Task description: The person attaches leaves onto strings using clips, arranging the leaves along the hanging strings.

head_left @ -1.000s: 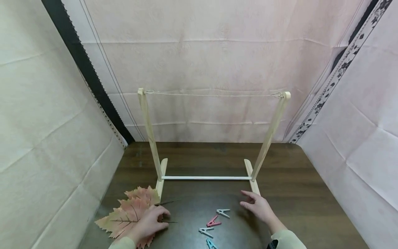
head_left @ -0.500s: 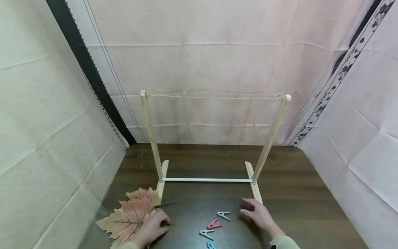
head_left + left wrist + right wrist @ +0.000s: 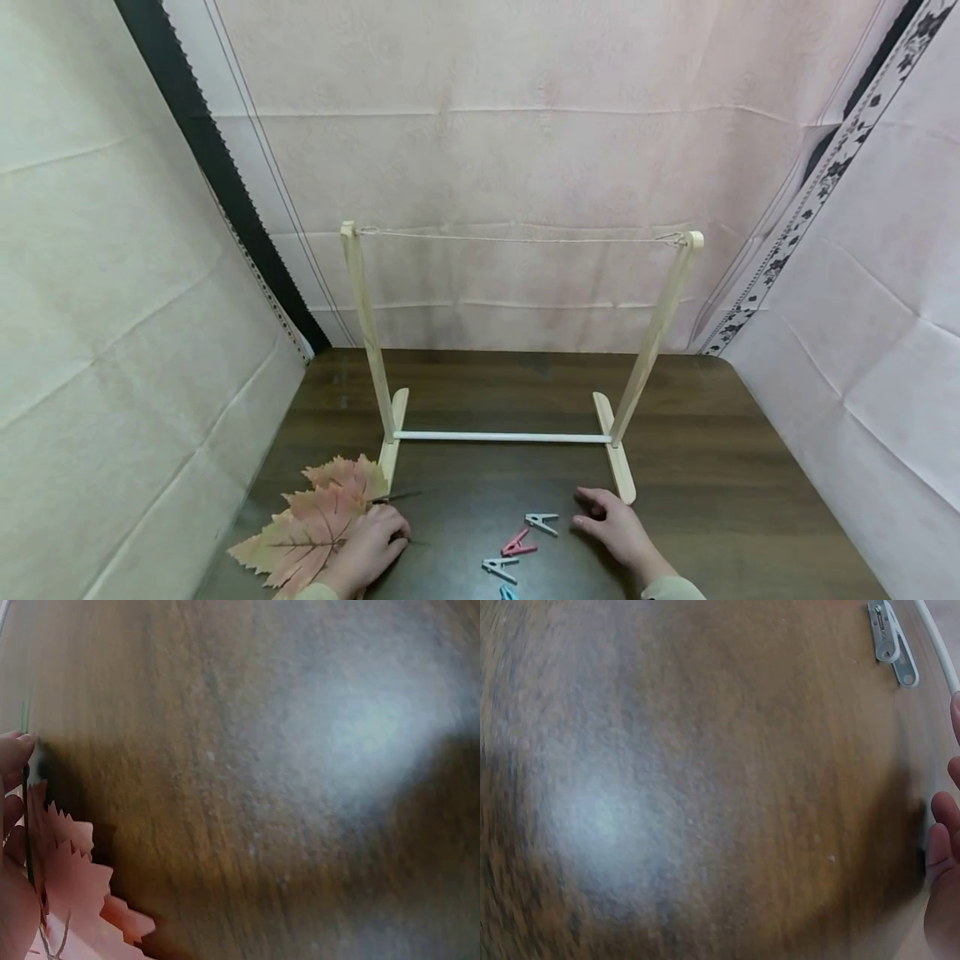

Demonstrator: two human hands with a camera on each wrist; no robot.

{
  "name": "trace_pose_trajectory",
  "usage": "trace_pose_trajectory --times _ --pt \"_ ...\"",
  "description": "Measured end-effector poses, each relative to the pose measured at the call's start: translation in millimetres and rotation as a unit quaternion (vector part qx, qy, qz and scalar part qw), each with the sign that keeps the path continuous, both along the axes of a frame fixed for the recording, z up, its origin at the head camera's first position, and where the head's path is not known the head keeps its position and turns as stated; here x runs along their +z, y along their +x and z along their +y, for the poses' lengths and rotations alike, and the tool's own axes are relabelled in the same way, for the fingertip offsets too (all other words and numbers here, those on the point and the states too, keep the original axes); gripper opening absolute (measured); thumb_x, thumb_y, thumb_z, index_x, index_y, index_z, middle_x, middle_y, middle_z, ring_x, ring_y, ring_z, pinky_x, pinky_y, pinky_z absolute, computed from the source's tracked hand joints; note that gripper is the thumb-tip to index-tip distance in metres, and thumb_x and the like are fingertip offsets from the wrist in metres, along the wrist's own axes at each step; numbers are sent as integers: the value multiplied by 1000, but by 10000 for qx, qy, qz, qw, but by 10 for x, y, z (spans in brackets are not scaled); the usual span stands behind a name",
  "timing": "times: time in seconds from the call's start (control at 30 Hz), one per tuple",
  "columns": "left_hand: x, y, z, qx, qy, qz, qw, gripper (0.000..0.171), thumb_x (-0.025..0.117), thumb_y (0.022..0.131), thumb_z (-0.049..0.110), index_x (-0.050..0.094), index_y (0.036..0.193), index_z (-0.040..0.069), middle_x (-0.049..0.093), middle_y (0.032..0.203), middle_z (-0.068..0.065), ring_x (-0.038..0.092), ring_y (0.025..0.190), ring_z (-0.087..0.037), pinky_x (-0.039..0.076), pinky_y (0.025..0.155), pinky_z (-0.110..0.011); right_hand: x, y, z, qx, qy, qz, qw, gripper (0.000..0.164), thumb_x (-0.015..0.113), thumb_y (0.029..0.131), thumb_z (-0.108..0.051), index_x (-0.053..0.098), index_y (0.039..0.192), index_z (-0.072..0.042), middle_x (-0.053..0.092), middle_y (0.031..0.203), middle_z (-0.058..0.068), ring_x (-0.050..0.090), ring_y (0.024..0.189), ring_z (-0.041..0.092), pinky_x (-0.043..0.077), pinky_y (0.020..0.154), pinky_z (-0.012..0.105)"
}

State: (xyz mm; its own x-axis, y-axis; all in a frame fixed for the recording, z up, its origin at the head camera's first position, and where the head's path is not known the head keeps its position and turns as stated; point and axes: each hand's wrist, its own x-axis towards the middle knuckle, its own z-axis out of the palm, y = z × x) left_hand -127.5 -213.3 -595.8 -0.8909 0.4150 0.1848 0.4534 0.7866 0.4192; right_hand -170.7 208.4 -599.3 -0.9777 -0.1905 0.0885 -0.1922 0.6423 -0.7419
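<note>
Two pinkish, yellow-edged artificial maple leaves (image 3: 296, 537) lie overlapping on the left of the table in the head view. My left hand (image 3: 369, 543) pinches the stem of the nearer leaf between thumb and finger; the left wrist view shows that thin dark stem (image 3: 28, 825) running along the fingers. The other leaf's stem points right, just beyond the hand. My right hand (image 3: 617, 532) hovers low over the table at right, fingers loosely bent, holding nothing. Left of it lie a grey clothespin (image 3: 542, 522), a pink clothespin (image 3: 517, 545), another grey clothespin (image 3: 499, 568) and a blue clothespin (image 3: 507, 593).
Behind the hands stands a wooden frame (image 3: 657, 333) with two uprights and a white crossbar (image 3: 502, 437). A thin string (image 3: 517, 241) stretches between the upright tops. Pale cloth (image 3: 487, 167) encloses the dark wooden table (image 3: 502, 375) at the back and sides.
My left fingers have closed in on the leaf stem. The right hand has drawn slightly toward me, its fingers bending more. The head view has shifted a little.
</note>
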Motion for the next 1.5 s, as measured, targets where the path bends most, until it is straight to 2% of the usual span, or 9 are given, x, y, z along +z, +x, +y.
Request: trace_pose_trajectory --times 0.17,0.37,0.57,0.8,0.97,1.13,1.27,1.4,1.5 --pt "1 -27 -18 217 273 118 9993 18 74 78 11 63 76 25 54 81 17 48 76 -7 41 66 -30 -25 -5 -21 33 -30 -1 10000 48 80 74 -23 65 116 -5 63 111 6 58 91 21 46 80 33" --pt "13 -44 -40 366 455 328 9978 18 74 77 10 63 75 24 54 80 18 46 74 -6 39 65 -29 -60 -17 -48 99 147 138 9997 47 80 74 -25 66 114 -6 64 111 4 57 92 17 46 80 32" --pt "110 -39 -37 556 548 348 9963 18 75 77 9 63 76 22 56 78 17 46 74 -4 39 65 -29 -101 -30 -78 206 337 397 9984 46 80 73 -28 68 112 -7 65 109 3 57 92 16 45 82 35" --pt "291 -51 -41 816 553 35 9951 9 71 82 12 65 80 18 57 80 15 47 76 -7 41 65 -29 -148 -11 -108 151 529 420 9976 45 81 72 -30 69 111 -11 66 109 0 55 95 18 42 85 40" --pt "367 -74 -55 1085 506 -145 9927 5 68 85 11 68 87 15 59 87 12 50 83 -11 44 72 -32 -156 14 -147 -55 578 359 9977 44 82 70 -30 70 110 -15 65 109 -3 48 91 16 41 80 35" --pt "390 -74 -88 1226 664 73 9902 10 69 84 7 70 91 13 61 89 10 52 88 -13 45 78 -35 -154 20 -172 -163 581 371 9975 43 82 69 -29 70 109 -17 65 108 -6 47 89 14 39 79 32" --pt "429 -72 -108 1297 795 110 9883 9 69 84 7 70 89 14 61 89 12 53 89 -13 45 79 -35 -157 23 -189 -191 591 402 9973 43 82 69 -31 70 108 -18 65 108 -8 46 88 14 38 78 33" --pt "507 -70 -126 1367 902 151 9864 8 69 85 9 69 85 17 60 87 14 51 87 -11 45 77 -33 -158 28 -205 -219 606 447 9969 43 82 69 -30 71 108 -18 65 107 -8 46 88 13 37 78 34" --pt "580 -72 -140 1509 987 425 9827 13 71 82 8 69 83 21 60 86 17 50 85 -9 46 72 -31 -165 37 -210 -218 639 547 9962 42 83 68 -29 71 107 -17 65 106 -8 46 87 13 35 77 34"
